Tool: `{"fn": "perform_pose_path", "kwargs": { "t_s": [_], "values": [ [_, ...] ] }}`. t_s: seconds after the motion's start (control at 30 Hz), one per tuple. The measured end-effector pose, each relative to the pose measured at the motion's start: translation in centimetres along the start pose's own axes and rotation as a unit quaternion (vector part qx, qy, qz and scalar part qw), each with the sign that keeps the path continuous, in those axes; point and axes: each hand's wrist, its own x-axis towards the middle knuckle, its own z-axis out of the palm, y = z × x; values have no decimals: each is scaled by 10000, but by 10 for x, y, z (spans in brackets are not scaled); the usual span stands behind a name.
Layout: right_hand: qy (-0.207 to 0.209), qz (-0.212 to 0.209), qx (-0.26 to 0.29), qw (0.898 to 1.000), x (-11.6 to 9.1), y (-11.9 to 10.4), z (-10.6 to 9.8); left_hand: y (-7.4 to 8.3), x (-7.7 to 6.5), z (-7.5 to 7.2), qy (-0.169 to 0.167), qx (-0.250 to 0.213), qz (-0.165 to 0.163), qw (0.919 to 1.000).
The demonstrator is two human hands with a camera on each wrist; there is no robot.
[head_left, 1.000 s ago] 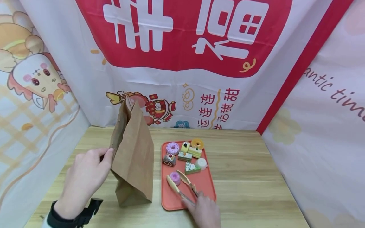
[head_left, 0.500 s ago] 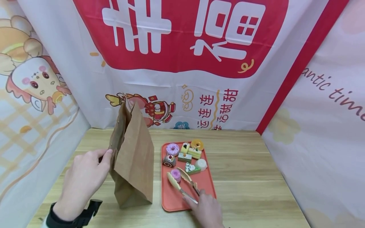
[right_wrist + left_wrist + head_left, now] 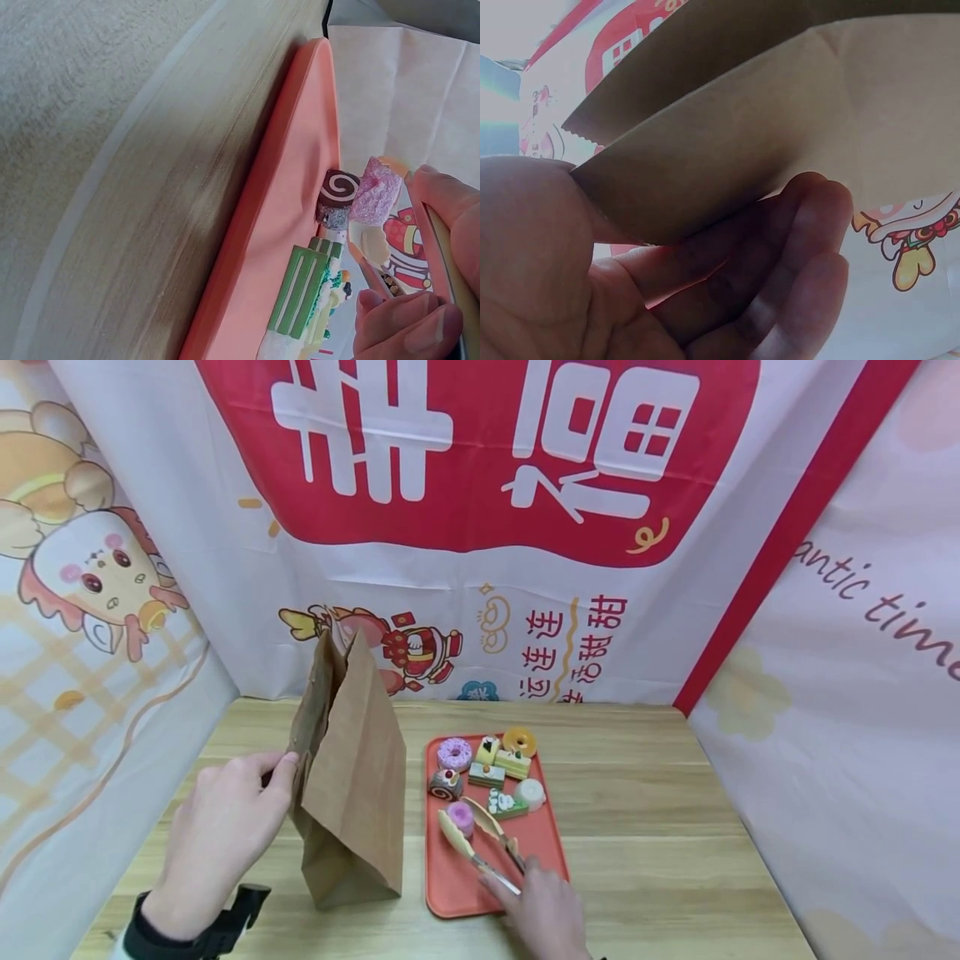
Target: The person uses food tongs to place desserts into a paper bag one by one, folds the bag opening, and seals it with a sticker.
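My left hand [image 3: 228,814] pinches the left rim of an upright brown paper bag [image 3: 358,777], thumb on one side and fingers on the other. Up close in the left wrist view, the bag's mouth [image 3: 727,112] gapes above the curled fingers. My right hand [image 3: 543,906] holds tongs [image 3: 491,873] with cream tips over the near half of a coral tray [image 3: 457,893]. Between those tips is a small pink toy sweet [image 3: 461,817], rough-textured on the side facing the right wrist camera [image 3: 376,192]. A chocolate swiss roll [image 3: 446,784] sits just beyond it.
Several toy sweets share the tray: a purple sprinkled donut [image 3: 454,753], a yellow donut [image 3: 519,742], layered cake slices [image 3: 487,774], a green triangular cake [image 3: 506,803] and a white round piece [image 3: 530,792]. Printed cloth [image 3: 465,560] walls the back and sides of the wooden table [image 3: 637,827].
The tongs and the pink sweet between their tips have shifted slightly away from me, toward the swiss roll. My left hand keeps its hold on the bag's rim.
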Motion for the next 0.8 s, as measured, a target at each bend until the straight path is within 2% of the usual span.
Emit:
{"fn": "perform_pose_path", "kwargs": {
  "t_s": [0.57, 0.8],
  "values": [
    [-154, 220, 73, 9996, 1, -2, -6, 0, 0, 0, -123, -21, -77, 9999],
    [-89, 110, 201, 9997, 0, -2, -11, -1, -1, 1, -58, -28, -68, 10000]
  ]
}}
